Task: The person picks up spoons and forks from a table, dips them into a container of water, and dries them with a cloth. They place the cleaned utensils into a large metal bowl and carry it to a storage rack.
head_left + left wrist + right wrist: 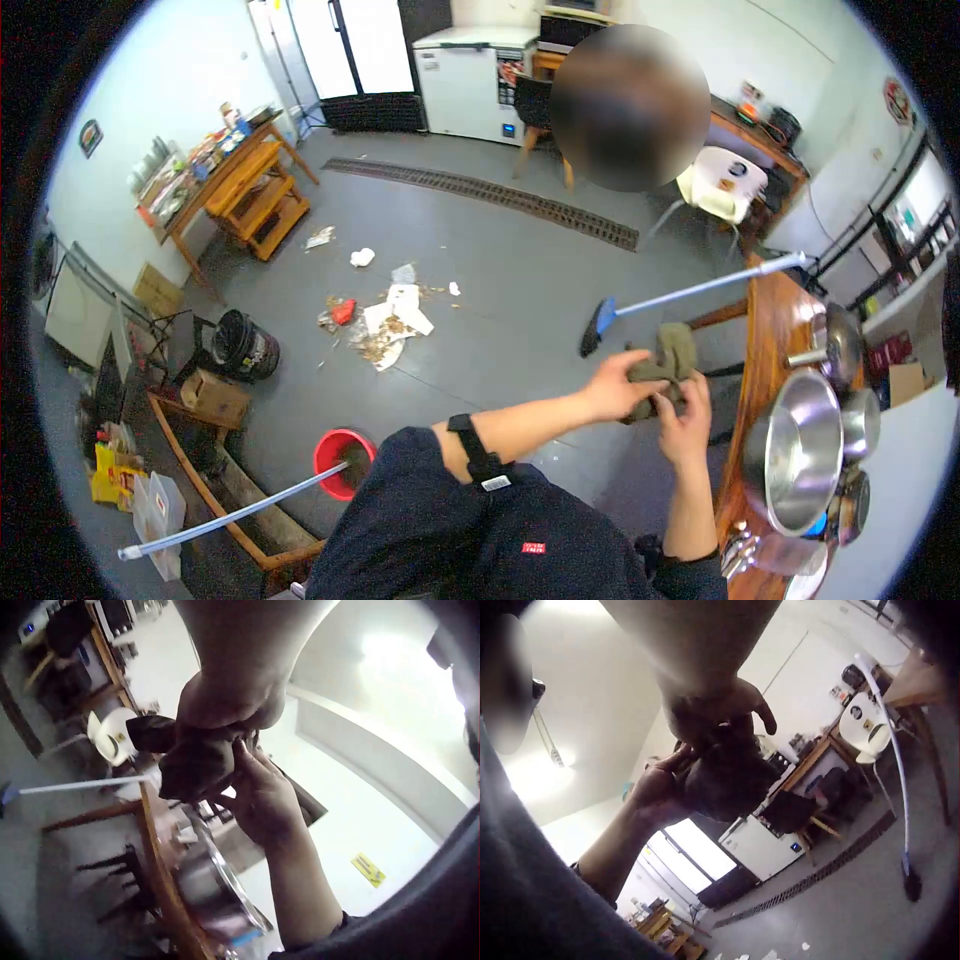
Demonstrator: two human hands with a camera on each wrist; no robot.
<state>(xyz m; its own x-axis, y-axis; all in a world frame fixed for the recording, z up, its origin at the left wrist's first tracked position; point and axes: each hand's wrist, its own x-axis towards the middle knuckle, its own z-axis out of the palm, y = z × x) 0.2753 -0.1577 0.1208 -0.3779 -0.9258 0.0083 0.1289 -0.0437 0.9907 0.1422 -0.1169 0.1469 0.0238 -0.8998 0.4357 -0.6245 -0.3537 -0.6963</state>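
An olive-green cloth (677, 347), bunched up, is held between both hands in front of the body, above the floor. My left hand (612, 386) grips its near left side, with the fingers pointing right. From below, my right hand (686, 422) pinches its lower edge between thumb and fingers. Seen from the left wrist, the cloth (196, 766) is a dark folded bundle with the right hand (262, 793) close against it. In the right wrist view the cloth (727, 780) hangs under the right hand, and the left hand (658, 793) meets it from the side.
A blue broom (600, 325) leans on the wooden table (765, 330) at right, which bears a large steel basin (805, 450). Paper and dirt litter (400, 310) lies mid-floor. A red bucket (343, 490) with a long handle in it stands at lower left. A white chair (722, 185) stands behind.
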